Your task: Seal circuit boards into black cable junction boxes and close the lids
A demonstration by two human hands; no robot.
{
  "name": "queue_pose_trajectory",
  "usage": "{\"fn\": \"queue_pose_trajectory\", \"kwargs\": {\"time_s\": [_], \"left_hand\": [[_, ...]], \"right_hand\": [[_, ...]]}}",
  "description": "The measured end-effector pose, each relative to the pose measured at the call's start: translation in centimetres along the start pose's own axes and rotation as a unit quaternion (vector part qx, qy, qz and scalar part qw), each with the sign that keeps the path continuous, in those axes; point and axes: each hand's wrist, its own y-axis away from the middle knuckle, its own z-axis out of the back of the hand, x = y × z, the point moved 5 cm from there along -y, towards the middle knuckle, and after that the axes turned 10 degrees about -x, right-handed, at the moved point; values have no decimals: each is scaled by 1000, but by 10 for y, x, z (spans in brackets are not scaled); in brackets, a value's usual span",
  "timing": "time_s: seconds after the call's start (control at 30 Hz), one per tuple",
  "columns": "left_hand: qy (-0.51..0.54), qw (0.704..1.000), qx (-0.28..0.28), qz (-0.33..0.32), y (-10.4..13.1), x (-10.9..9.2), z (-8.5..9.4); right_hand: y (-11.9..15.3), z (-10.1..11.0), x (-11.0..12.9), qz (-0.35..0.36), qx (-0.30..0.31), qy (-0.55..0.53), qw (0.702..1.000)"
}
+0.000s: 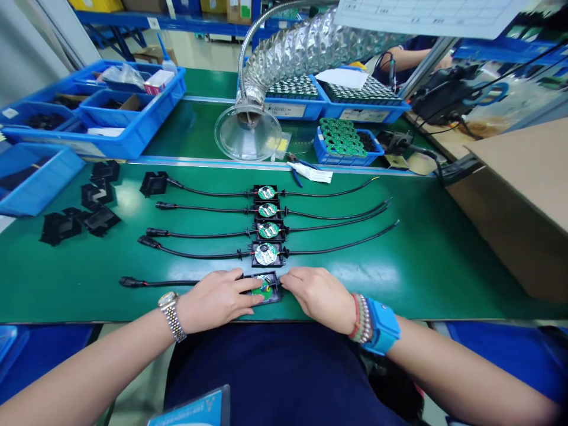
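Note:
My left hand [223, 300] lies over an open black plastic case [276, 291] near the table's front edge, its fingers holding the case down across the green circuit board [267, 290] inside. A black cable [173, 283] with a connector end runs out to the left from under this hand. At the case's right end, my right hand [317, 293] is closed in a pinch; what sits between its fingertips is mostly hidden. Just beyond, several similar cases [267, 254] stand in a column, each with a circuit board and black cables on both sides.
Loose black plastic parts [100, 220] lie at the left, by blue bins [133, 133]. A fume-extraction funnel [248, 133] hangs over the back. Behind are pliers [296, 171], a blue box of circuit boards [341, 142] and a co-worker's arm [406, 59]. A cardboard box [519, 195] stands right.

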Motion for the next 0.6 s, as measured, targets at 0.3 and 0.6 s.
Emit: {"fn": "queue_pose_trajectory", "kwargs": {"time_s": [0.3, 0.6], "left_hand": [[9, 1000, -10, -1, -1, 0, -1], [45, 998, -28, 17, 1, 0, -3]], "right_hand": [[-1, -4, 6, 135, 42, 34, 989], [5, -1, 11, 154, -18, 50, 987]]}}
